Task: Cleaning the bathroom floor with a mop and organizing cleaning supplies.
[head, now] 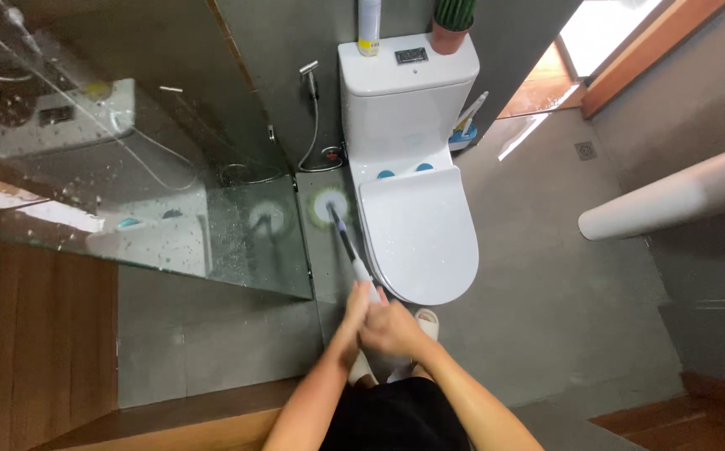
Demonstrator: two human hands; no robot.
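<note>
Both my hands grip the handle of a long scrubber (347, 246). My left hand (354, 311) is wrapped around the white grip, and my right hand (389, 327) closes over it just behind. The dark shaft runs away from me to a round white and green brush head (330, 204). The head rests on the grey floor in the narrow gap between the glass shower panel (170, 209) and the white toilet (417, 225), whose lid is down.
A spray can (369, 27) and a potted plant (453, 23) stand on the cistern. A bidet hose (313, 117) hangs on the wall. A toilet brush holder (465, 129) sits right of the toilet. A white basin pedestal (671, 200) juts in from the right.
</note>
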